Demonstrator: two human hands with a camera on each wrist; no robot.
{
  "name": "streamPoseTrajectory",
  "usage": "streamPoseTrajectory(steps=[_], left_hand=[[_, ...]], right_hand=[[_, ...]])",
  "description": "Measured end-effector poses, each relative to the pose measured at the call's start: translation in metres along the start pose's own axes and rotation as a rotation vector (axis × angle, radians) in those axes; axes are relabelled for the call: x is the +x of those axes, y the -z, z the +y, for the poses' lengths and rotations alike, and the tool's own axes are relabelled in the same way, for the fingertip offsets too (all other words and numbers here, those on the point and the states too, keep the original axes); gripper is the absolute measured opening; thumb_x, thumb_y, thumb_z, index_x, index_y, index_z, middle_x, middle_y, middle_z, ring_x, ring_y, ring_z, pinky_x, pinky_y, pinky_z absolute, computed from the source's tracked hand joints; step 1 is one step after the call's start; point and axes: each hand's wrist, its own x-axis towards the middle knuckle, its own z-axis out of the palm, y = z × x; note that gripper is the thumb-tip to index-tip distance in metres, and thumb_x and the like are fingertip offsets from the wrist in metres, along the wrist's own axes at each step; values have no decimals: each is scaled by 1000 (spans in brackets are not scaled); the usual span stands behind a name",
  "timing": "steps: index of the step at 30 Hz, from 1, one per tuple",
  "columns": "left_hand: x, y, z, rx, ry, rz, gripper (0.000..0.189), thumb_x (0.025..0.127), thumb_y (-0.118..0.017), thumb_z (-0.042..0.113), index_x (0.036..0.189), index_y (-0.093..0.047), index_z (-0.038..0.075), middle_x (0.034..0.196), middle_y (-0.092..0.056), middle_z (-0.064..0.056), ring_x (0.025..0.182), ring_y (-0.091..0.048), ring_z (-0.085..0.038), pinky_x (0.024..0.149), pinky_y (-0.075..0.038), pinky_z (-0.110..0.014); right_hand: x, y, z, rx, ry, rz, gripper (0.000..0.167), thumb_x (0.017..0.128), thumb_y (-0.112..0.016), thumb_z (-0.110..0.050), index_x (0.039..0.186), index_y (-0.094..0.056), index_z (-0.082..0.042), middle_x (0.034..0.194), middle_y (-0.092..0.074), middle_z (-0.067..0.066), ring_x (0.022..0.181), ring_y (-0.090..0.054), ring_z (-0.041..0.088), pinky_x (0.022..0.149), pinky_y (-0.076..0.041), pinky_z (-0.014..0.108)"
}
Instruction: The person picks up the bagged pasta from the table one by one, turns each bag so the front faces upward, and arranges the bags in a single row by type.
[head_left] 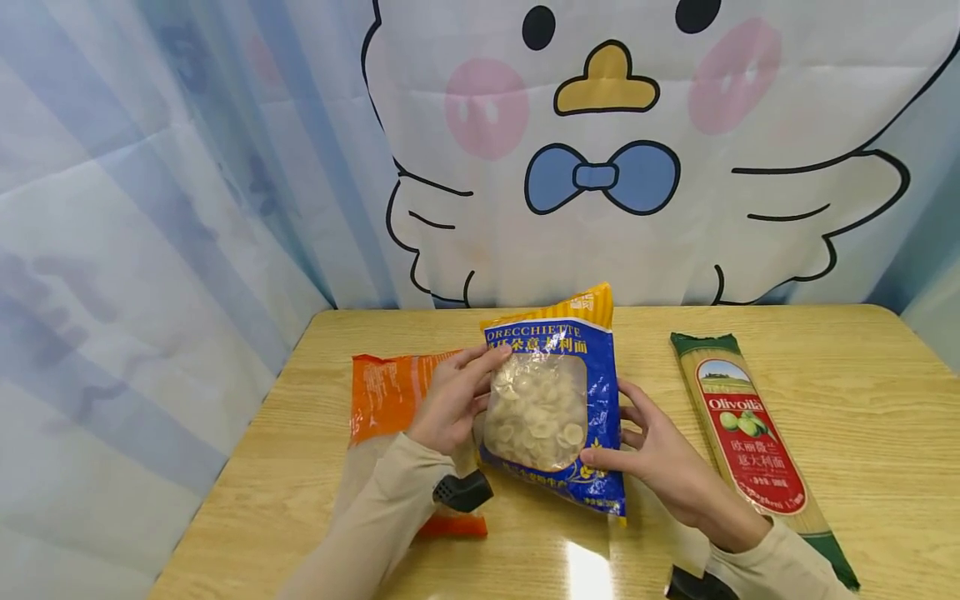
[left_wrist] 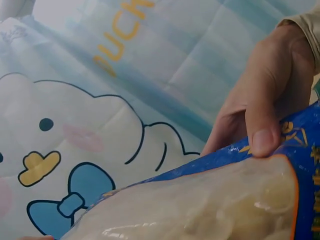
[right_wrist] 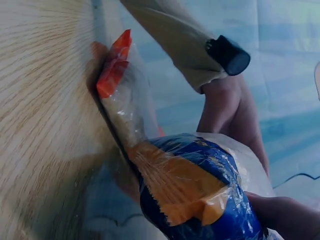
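A blue and yellow bag of orecchiette pasta [head_left: 536,408] is held tilted above the table, its clear window facing the head camera. My left hand [head_left: 453,400] grips its left edge, thumb on the front near the window's upper corner. On the other side my right hand [head_left: 660,467] pinches the lower right edge, thumb in front and fingers behind. In the left wrist view the right thumb [left_wrist: 264,142] presses on the blue film. The bag's yellow crimped end [right_wrist: 180,185] shows in the right wrist view.
An orange and clear bag [head_left: 382,400] lies on the wooden table [head_left: 255,508] at left, partly under my left forearm. A packet of spaghetti [head_left: 757,442] with a red label lies at right. A curtain with a cartoon duck [head_left: 600,242] hangs behind the table.
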Motion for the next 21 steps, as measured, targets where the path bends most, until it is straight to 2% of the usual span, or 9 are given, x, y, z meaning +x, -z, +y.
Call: streamPoseTrajectory(steps=[4, 6, 9, 15, 21], left_hand=[[5, 9, 6, 43, 5, -70, 39, 98, -64, 31, 128, -59, 6, 102, -67, -4, 82, -70, -13, 69, -59, -27], [9, 13, 8, 74, 8, -80, 33, 99, -62, 31, 122, -61, 7, 99, -66, -3, 80, -68, -13, 69, -58, -27], [14, 19, 8, 105, 0, -57, 29, 98, -64, 28, 118, -63, 8, 95, -65, 0, 78, -66, -12, 70, -57, -26], [21, 25, 6, 110, -11, -7, 30, 94, -70, 25, 118, -68, 6, 103, -70, -2, 91, -69, -17, 82, -61, -33], [23, 23, 3, 62, -19, 5, 18, 93, -71, 16, 107, -70, 4, 96, -71, -1, 81, -71, -17, 73, -62, -32]], right_hand=[[0, 4, 1, 64, 7, -51, 98, 87, -76, -9, 159, -10, -16, 147, -36, 27, 121, -58, 32, 93, -56, 41], [1, 7, 0, 87, 5, -79, 98, 88, -74, -9, 159, -7, -16, 149, -33, 27, 121, -59, 31, 93, -56, 42], [2, 10, 0, 120, -2, -110, 97, 90, -72, -9, 159, -5, -16, 150, -30, 27, 119, -59, 29, 94, -56, 42], [2, 15, 2, 163, -24, -151, 92, 92, -69, -8, 159, -6, -16, 147, -32, 27, 117, -60, 26, 94, -56, 43], [1, 17, 3, 160, -62, -147, 92, 92, -70, -10, 159, -7, -14, 146, -35, 28, 114, -61, 25, 93, -56, 42]])
